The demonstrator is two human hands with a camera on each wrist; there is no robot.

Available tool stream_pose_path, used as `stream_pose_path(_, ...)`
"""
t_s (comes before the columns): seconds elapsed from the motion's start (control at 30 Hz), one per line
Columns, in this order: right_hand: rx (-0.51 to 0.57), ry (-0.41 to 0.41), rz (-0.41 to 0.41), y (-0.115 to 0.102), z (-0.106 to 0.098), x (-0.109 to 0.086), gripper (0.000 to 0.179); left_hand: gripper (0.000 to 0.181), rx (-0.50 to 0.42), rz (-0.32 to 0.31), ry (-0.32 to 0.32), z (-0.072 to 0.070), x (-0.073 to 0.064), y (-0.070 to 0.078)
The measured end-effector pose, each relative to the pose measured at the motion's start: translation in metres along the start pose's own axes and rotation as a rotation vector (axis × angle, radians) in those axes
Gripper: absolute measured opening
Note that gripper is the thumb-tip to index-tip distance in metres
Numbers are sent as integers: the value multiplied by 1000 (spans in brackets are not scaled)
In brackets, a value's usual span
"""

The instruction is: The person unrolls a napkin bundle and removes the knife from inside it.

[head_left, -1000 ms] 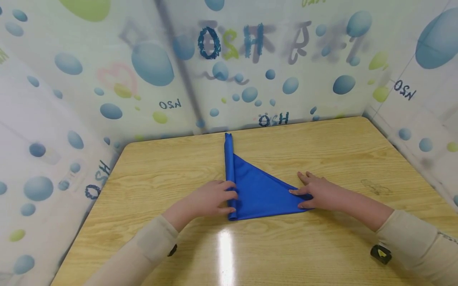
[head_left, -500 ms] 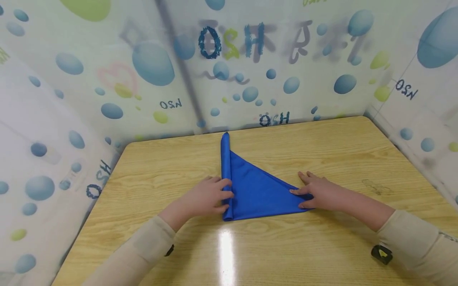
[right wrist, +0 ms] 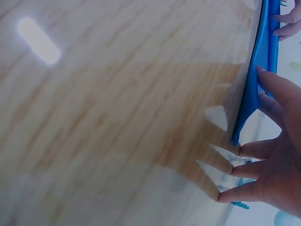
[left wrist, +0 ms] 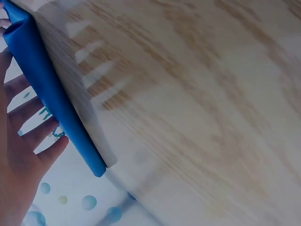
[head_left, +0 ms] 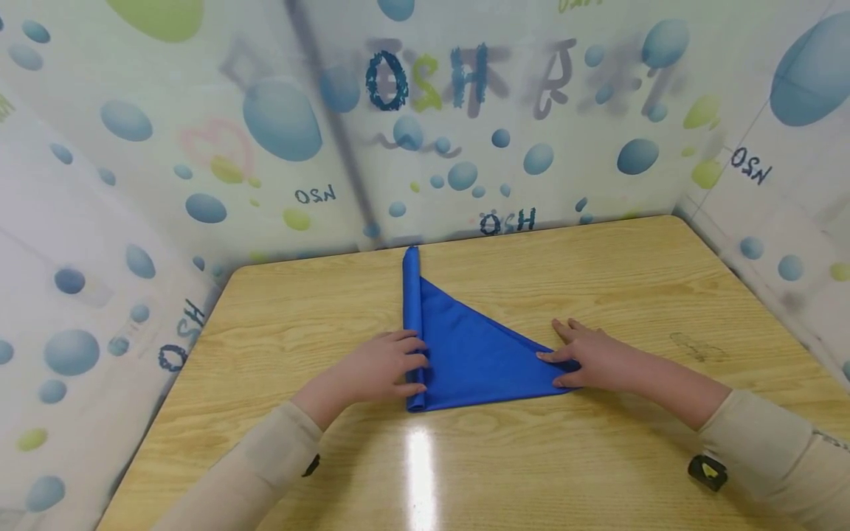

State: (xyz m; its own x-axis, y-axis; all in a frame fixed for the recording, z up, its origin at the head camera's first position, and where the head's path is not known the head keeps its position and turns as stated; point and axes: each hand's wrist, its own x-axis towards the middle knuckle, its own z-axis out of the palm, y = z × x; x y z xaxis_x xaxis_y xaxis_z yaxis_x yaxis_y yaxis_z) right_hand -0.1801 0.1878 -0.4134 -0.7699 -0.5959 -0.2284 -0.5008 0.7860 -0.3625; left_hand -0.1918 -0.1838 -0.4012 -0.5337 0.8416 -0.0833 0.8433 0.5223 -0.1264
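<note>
A blue cloth (head_left: 481, 354) lies on the wooden table, partly flat and tapering to a point at the right. Its left edge is a tight upright roll (head_left: 412, 295), also seen in the left wrist view as a long blue tube (left wrist: 59, 99). My left hand (head_left: 381, 366) rests on the near half of the roll, fingers spread over it. My right hand (head_left: 594, 359) touches the cloth's right tip with thumb and index finger, its other fingers on the tabletop. In the right wrist view the right hand's straight fingers (right wrist: 254, 169) meet the table beside the blue tip (right wrist: 242, 125).
The wooden table (head_left: 564, 457) extends around the cloth on every side. A white wall (head_left: 465, 155) with blue and green drops borders its far edge, and similar walls stand left and right. Dark wrist straps show under both sleeves.
My left hand and the roll have shifted a little to the left, and the flat part of the cloth has widened. The right hand has stayed at the tip.
</note>
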Motion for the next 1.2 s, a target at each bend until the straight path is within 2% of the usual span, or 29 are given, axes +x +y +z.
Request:
stream_pose_path(0.23,-4,1,3,-1,-2,-1,53,39,-5,8,24,-9,-3,-1)
stream_pose_path(0.4,-14,1,5,-1,-2,-1,53,39,15,-8,8,-12,-4,-2)
stream_pose_path(0.73,-12,-5,15,-1,-1,0,54,32,22,-56,29,-2,-16,-9)
stream_pose_path(0.9,3,-11,17,0,-1,0,53,38,14,-82,5,0,-20,-11)
stream_pose_path(1.07,5,-13,26,-1,-1,0,53,41,-23,-81,-76,-3,-21,-9)
stream_pose_path(1.13,6,-15,31,-1,-1,0,53,38,-52,-84,-82,-3,-22,-9)
stream_pose_path(1.2,7,-14,33,-1,-1,-1,53,37,-67,-78,-59,-3,-23,-11)
